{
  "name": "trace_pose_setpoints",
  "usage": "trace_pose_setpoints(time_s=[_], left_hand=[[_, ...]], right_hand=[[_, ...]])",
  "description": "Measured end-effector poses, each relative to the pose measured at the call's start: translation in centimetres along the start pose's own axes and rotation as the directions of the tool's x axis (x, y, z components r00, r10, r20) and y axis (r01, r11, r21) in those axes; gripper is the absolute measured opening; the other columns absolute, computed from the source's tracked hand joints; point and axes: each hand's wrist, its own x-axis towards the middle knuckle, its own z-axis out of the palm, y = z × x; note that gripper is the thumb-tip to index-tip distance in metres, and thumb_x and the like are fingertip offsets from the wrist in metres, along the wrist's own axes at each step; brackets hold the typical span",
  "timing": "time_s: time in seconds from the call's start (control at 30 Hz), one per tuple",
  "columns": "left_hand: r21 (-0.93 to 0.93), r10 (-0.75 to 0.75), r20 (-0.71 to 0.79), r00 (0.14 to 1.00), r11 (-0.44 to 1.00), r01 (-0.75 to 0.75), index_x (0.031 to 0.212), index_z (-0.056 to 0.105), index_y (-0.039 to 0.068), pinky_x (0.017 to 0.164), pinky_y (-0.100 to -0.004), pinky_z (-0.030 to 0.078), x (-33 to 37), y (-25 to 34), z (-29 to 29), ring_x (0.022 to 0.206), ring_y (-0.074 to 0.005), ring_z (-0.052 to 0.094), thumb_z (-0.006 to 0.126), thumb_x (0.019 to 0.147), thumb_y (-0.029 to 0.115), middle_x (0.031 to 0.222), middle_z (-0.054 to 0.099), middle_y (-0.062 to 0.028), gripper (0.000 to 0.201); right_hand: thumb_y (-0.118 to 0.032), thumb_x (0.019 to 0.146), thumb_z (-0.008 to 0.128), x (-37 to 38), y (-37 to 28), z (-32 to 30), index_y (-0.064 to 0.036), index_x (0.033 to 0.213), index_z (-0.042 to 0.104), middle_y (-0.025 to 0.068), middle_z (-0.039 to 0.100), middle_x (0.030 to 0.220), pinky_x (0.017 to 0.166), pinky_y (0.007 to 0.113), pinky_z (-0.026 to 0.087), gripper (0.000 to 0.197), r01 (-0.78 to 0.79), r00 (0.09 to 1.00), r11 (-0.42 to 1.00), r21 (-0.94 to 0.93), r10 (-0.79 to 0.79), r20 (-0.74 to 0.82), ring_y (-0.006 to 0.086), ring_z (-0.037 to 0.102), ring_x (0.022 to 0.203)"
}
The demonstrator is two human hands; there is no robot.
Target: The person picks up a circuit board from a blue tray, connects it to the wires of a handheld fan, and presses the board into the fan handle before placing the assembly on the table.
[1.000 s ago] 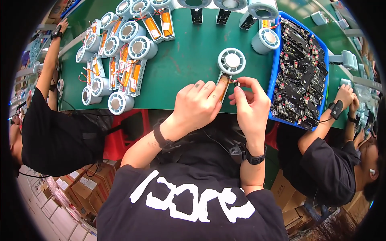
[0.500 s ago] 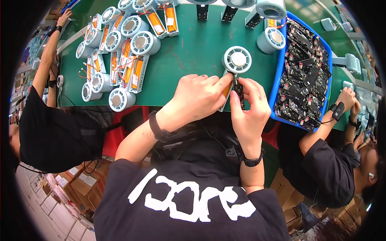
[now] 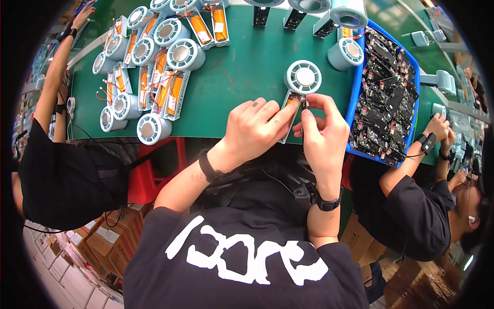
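A pale blue handheld fan body (image 3: 303, 76) lies on the table, its round vented head pointing away from me. The open handle, with an orange battery partly showing, runs back towards me. My left hand (image 3: 257, 123) is closed around that handle, its index finger pressing near the neck. Between the thumb and fingers of my right hand (image 3: 328, 129) is a small dark circuit board (image 3: 305, 105), held at the handle's right side just below the head. My fingers hide most of the board and the inside of the handle.
A blue bin (image 3: 353, 110) heaped with black circuit boards stands close on the right. Several fan bodies (image 3: 186, 55) with orange batteries and wires cluster at left. More fan units (image 3: 350, 17) stand along the far side. Co-workers' arms (image 3: 56, 77) reach in on both sides.
My right hand has turned and its thumb has moved up, so the long board that showed is now mostly hidden. My left index finger has shifted slightly at the handle. The fan body stays in place.
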Motion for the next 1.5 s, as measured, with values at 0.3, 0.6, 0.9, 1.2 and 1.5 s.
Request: trace_pose_setpoints(time_s=[0.3,0.6,0.9,1.2,1.5], left_hand=[[0.041,-0.046,0.071,0.996,0.998,0.043,0.122,0.068,0.008,0.054,-0.0305,0.046,-0.3,-0.2,0.4,0.064,-0.0164,0.058,0.074,0.081,0.017,0.075,0.054,-0.0002,0.043],[-0.150,-0.052,-0.004,0.999,0.987,0.051,0.123,0.067,0.006,0.056,-0.0332,0.049,0.0,-1.0,0.7,0.065,-0.0205,0.060,0.072,0.079,0.008,0.078,0.059,-0.0029,0.044],[-0.017,0.092,0.343,0.935,0.996,-0.091,0.125,0.066,0.010,0.062,-0.0347,0.052,2.5,-2.7,-2.5,0.070,-0.0236,0.063,0.067,0.073,-0.003,0.085,0.063,-0.0051,0.053],[-0.737,-0.366,0.249,0.897,0.529,0.420,0.127,0.053,-0.004,0.096,-0.0403,0.058,-0.7,-0.4,-0.1,0.119,-0.0324,0.065,0.047,0.085,-0.017,0.132,0.060,-0.0215,0.044],[-0.758,-0.459,0.191,0.868,0.493,0.427,0.124,0.051,-0.006,0.094,-0.0395,0.061,-1.6,1.8,1.0,0.113,-0.0334,0.068,0.049,0.084,-0.016,0.128,0.063,-0.0219,0.041]], right_hand=[[0.001,0.087,0.069,-1.2,2.0,2.4,0.0025,0.117,0.062,0.0171,0.064,0.112,0.061,0.032,0.057,0.031,0.274,0.944,0.951,-0.145,-0.295,-0.151,0.0223,0.069,0.071],[0.002,0.084,0.073,-1.7,3.6,2.7,0.0008,0.119,0.064,0.0143,0.066,0.114,0.066,0.030,0.057,0.036,0.394,0.861,0.864,-0.314,-0.466,-0.202,0.0186,0.067,0.074],[0.002,0.084,0.074,-1.5,4.4,2.2,-0.0005,0.117,0.066,0.0154,0.069,0.114,0.078,0.035,0.058,0.034,0.502,0.786,0.779,-0.375,-0.592,-0.179,0.0287,0.070,0.093],[0.003,0.083,0.072,-1.7,3.1,2.4,-0.0018,0.114,0.068,0.0159,0.067,0.109,0.080,0.041,0.057,0.031,0.422,0.830,0.843,-0.334,-0.507,-0.233,0.0337,0.069,0.095],[0.001,0.084,0.073,-1.0,3.1,2.9,-0.0033,0.110,0.071,0.0125,0.066,0.101,0.074,0.037,0.055,0.027,0.366,0.825,0.835,-0.411,-0.495,-0.270,0.0287,0.066,0.090]])
